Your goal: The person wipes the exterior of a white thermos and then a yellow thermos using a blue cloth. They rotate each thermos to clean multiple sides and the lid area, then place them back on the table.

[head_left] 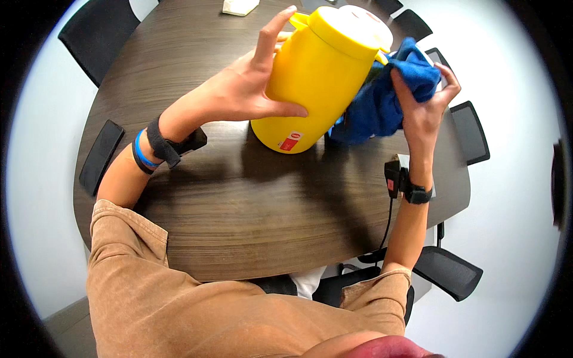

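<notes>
A yellow thermos jug [316,71] with a pale round top leans to the right over the table, its lower end at or close to the tabletop. My left hand [248,86] grips its left side, thumb across the front and a raised finger by the small projection near the rim. On the jug's lower front is a small red and white label. My right hand [424,110] holds a crumpled blue cloth [373,110] by its upper part. The cloth hangs beside the jug's right side; whether it touches the jug, I cannot tell.
The dark wooden table [239,221] has a curved edge. A pale object [240,6] lies at its far side. Black chairs stand around, including one at the far left [101,36] and one at the right [470,132]. A black cable [388,224] hangs by my right forearm.
</notes>
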Demonstrator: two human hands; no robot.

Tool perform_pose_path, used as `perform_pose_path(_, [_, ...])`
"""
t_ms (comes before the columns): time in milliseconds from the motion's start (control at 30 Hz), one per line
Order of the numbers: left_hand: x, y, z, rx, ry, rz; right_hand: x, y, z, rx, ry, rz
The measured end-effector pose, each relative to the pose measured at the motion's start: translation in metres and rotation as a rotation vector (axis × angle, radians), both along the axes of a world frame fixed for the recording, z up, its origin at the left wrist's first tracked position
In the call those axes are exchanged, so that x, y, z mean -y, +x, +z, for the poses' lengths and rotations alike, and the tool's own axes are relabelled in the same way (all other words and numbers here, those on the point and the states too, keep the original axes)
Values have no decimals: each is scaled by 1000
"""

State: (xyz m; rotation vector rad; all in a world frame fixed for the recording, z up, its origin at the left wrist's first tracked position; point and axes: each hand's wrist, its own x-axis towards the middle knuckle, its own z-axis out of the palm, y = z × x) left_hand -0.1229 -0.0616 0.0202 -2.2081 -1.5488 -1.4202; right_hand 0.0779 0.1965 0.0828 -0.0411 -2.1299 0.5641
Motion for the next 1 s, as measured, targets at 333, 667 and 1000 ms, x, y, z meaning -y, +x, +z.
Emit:
perform_pose_path(333, [0, 6, 3, 2, -14, 40, 13, -5, -25, 298, -236, 105])
perform_pose_path(667, [2, 4, 4, -12, -22, 45, 6, -18, 11, 277, -535, 379])
perform_pose_path(1000, [4, 7, 5, -3, -40, 87, 12, -17, -10, -1, -71, 317])
